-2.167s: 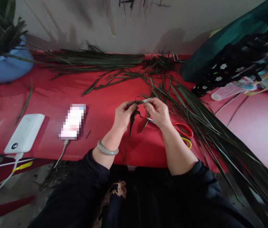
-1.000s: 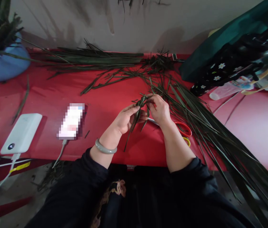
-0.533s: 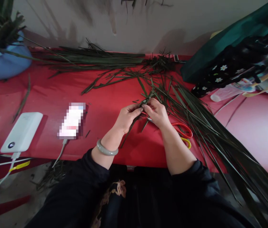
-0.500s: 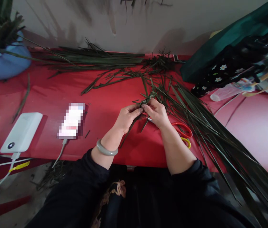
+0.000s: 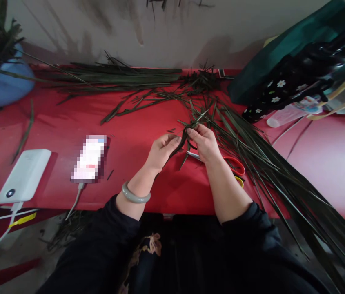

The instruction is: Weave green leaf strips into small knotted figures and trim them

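The leaf piece (image 5: 183, 141) looks partly folded into shape, its loose ends seemingly left unfinished. It's dark green, narrow and curved, spiky at the top, held above the red surface (image 5: 141, 130). The left hand (image 5: 161, 152) pinches its lower strand; the right hand's (image 5: 208, 143) fingers pinch the upper part, near the scissors (image 5: 194, 155).

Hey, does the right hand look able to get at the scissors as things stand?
Probably yes: the scissors lie close by the right hand, partly hidden under its own arm. Its grip is on a leaf, though, so it would likely need to let go first.
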A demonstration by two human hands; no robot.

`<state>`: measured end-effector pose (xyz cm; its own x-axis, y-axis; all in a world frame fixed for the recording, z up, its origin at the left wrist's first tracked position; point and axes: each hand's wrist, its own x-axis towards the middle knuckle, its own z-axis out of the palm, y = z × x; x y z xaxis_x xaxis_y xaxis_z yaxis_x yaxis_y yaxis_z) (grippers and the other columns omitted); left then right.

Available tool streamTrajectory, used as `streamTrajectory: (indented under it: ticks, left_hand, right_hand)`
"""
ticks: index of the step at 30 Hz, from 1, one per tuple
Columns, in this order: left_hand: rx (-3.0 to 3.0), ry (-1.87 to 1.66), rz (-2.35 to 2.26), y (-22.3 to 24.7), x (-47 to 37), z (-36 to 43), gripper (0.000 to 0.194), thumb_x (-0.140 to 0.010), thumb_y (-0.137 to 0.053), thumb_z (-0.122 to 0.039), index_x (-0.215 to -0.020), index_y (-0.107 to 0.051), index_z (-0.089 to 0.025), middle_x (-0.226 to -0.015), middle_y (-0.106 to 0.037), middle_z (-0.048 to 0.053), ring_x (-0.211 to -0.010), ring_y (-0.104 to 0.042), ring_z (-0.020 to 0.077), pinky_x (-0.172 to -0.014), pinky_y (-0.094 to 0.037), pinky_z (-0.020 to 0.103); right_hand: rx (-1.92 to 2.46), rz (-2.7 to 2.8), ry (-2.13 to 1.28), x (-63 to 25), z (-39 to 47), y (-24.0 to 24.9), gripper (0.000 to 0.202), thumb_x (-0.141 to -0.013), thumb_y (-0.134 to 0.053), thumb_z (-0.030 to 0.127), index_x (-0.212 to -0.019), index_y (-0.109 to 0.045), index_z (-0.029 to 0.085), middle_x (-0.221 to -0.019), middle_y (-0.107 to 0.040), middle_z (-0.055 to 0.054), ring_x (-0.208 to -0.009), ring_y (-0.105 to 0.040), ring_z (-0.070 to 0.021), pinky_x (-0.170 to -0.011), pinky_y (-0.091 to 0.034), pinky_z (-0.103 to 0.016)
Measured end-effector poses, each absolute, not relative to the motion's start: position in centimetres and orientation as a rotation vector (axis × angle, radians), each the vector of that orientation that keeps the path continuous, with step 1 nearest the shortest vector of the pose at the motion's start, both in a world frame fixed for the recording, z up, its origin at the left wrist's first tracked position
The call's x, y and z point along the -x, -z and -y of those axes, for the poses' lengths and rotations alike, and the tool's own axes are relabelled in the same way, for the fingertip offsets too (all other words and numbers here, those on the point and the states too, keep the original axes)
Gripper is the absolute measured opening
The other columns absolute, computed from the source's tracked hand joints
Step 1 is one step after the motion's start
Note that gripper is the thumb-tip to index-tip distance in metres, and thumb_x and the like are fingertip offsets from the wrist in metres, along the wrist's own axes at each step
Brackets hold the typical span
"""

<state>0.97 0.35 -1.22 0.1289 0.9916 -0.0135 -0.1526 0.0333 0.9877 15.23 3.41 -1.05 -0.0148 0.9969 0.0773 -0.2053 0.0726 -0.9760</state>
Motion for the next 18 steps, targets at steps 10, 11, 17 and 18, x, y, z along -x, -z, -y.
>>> streamTrajectory:
  ticks: [10,11,17,18]
  left_hand:
    - [-1.616,-1.161,-1.279,0.82,-0.99,0.19,0.024,-0.083,-0.055,-0.033,-0.065,-0.061,-0.018,-0.058,-0.059,0.0,-0.055,-0.05,0.0104,-0.056,-0.037,0.023]
    - [-1.626,-1.174,-1.285,0.79,-0.97,0.14,0.026,-0.083,-0.056,-0.032,-0.062,-0.06,-0.018,-0.057,-0.058,0.0,-0.054,-0.05,0.0102,-0.056,-0.036,0.023]
    - [-1.528,-1.274,-1.37,0.78,-0.85,-0.15,0.016,-0.078,-0.063,-0.03,-0.067,-0.063,-0.018,-0.062,-0.06,0.0,-0.062,-0.054,0.0114,-0.062,-0.041,0.023]
    - [-1.478,-1.258,-1.352,0.8,-0.79,-0.2,0.016,-0.077,-0.063,-0.031,-0.069,-0.063,-0.018,-0.062,-0.061,-0.001,-0.061,-0.055,0.0114,-0.061,-0.041,0.023]
  right_hand:
    - [1.038,1.111,-1.364,-15.17,-3.33,1.24,0.033,-0.059,-0.074,0.044,-0.073,-0.057,0.02,-0.07,-0.059,0.002,-0.067,-0.056,-0.0109,-0.07,-0.048,-0.028]
    - [1.04,1.109,-1.363,-15.2,-3.38,1.3,0.032,-0.059,-0.074,0.044,-0.074,-0.058,0.02,-0.07,-0.06,0.002,-0.067,-0.056,-0.011,-0.071,-0.049,-0.028]
    - [1.022,1.119,-1.387,-15.22,-3.46,1.12,0.026,-0.061,-0.074,0.04,-0.072,-0.063,0.019,-0.072,-0.065,0.0,-0.066,-0.058,-0.0115,-0.071,-0.049,-0.028]
    - [1.019,1.117,-1.388,-15.22,-3.44,1.04,0.025,-0.061,-0.074,0.039,-0.072,-0.064,0.019,-0.072,-0.065,0.0,-0.066,-0.058,-0.0114,-0.071,-0.049,-0.028]
